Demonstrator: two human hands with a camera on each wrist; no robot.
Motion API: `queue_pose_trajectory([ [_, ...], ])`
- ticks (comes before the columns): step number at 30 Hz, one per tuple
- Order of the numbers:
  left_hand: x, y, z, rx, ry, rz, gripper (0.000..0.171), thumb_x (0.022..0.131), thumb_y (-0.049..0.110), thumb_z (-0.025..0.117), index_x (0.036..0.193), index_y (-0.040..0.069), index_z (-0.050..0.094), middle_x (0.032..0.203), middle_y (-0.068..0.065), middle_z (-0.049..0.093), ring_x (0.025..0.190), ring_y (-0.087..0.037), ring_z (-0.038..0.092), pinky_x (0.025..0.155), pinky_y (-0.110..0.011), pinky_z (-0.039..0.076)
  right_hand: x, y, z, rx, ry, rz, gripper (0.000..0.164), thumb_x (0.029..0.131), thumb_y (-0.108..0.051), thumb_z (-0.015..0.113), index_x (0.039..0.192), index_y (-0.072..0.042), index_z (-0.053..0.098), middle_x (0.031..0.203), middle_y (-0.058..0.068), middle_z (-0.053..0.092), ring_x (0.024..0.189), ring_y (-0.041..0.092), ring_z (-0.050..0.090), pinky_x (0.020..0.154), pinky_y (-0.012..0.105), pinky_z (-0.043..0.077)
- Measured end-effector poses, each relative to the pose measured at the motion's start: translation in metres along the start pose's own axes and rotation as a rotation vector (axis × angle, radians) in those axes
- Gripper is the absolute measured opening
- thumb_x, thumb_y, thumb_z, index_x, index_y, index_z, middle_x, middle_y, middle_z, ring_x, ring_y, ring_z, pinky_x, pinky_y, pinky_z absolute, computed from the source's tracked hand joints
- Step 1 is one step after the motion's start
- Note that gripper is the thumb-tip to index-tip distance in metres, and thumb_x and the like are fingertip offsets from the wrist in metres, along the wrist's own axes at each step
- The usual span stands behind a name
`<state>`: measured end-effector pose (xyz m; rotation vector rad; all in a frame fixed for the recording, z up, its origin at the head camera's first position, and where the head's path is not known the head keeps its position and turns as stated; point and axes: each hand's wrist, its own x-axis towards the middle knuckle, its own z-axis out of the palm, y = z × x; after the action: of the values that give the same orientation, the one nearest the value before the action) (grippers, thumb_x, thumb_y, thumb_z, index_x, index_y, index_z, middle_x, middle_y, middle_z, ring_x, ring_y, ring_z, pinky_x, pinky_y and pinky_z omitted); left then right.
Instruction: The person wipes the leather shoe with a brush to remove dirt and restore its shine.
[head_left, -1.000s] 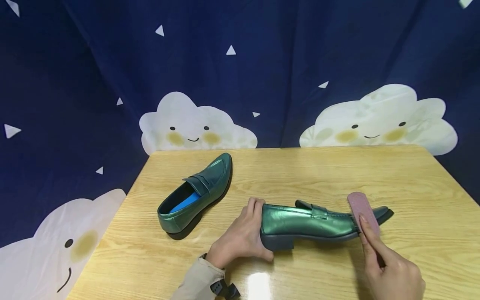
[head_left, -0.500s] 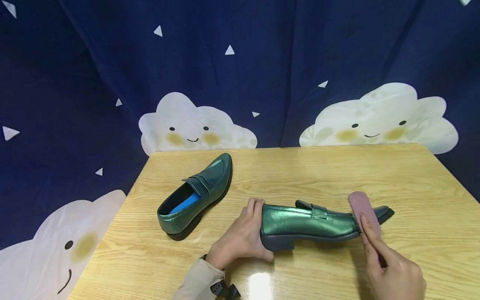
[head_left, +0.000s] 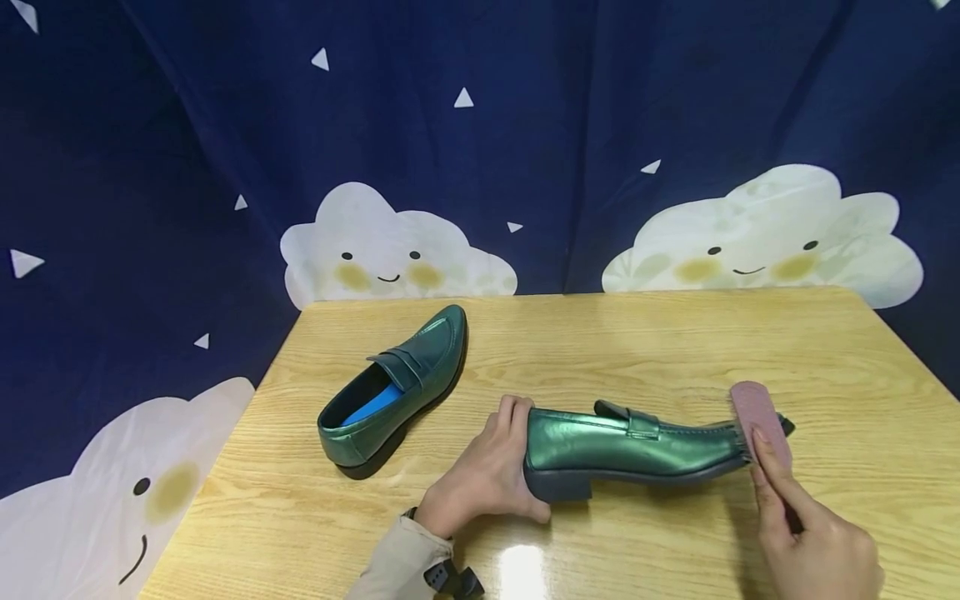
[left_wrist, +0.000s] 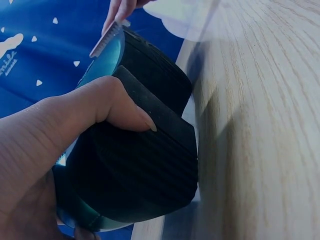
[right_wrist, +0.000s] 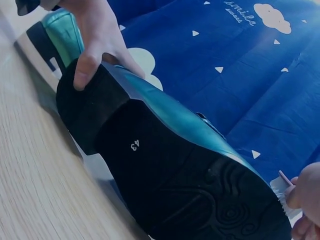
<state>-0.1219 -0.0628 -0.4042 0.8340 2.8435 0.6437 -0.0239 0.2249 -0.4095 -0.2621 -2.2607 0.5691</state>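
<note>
A shiny green loafer [head_left: 637,446] is held tilted above the table, toe to the right, its black sole [right_wrist: 175,165] turned toward the right wrist camera. My left hand [head_left: 487,467] grips it round the heel, with the thumb [left_wrist: 125,110] on the heel's underside. In my right hand [head_left: 813,525] is a pink-backed brush [head_left: 761,421], pinched between fingers and thumb. Pale bristles [right_wrist: 281,192] of this brush touch the upper near the toe. The brush back hides part of the toe in the head view.
A second green loafer [head_left: 408,375] with a blue insole stands upright at the left of the wooden table [head_left: 555,350]. Behind the table hangs a dark blue curtain [head_left: 547,125] with white clouds and triangles.
My right hand has moved the brush to the right along the shoe, closer to the toe tip. The left hand and its shoe stay nearly in place.
</note>
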Motion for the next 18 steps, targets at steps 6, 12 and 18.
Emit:
queue_pose_trajectory([
  [6, 0.0000, 0.0002, -0.0009, 0.000, -0.004, -0.005, 0.118, 0.049, 0.041, 0.090, 0.141, 0.006, 0.026, 0.130, -0.007, 0.031, 0.106, -0.022, 0.047, 0.087, -0.030, 0.047, 0.0019, 0.0064, -0.0005, -0.016, 0.009, -0.004, 0.036, 0.090, -0.022, 0.067, 0.125, -0.019, 0.065, 0.038, 0.010, 0.044, 0.036, -0.005, 0.015, 0.033, 0.022, 0.015],
  [12, 0.0003, 0.0001, -0.0014, -0.008, -0.010, -0.007, 0.118, 0.049, 0.041, 0.090, 0.142, 0.005, 0.026, 0.131, -0.007, 0.031, 0.106, -0.023, 0.047, 0.085, -0.030, 0.048, 0.0028, 0.0077, -0.0012, -0.047, 0.004, 0.038, 0.035, 0.091, -0.025, 0.065, 0.126, -0.020, 0.064, 0.041, 0.015, 0.049, 0.034, -0.003, 0.016, 0.033, 0.022, 0.015],
  [18, 0.0006, 0.0002, -0.0011, -0.005, -0.014, -0.014, 0.119, 0.049, 0.041, 0.090, 0.142, 0.005, 0.026, 0.131, -0.007, 0.030, 0.106, -0.024, 0.048, 0.083, -0.031, 0.048, 0.0048, 0.0069, -0.0030, -0.060, -0.017, 0.060, 0.035, 0.092, -0.024, 0.064, 0.127, -0.020, 0.063, 0.042, 0.017, 0.051, 0.033, 0.000, 0.017, 0.033, 0.022, 0.016],
])
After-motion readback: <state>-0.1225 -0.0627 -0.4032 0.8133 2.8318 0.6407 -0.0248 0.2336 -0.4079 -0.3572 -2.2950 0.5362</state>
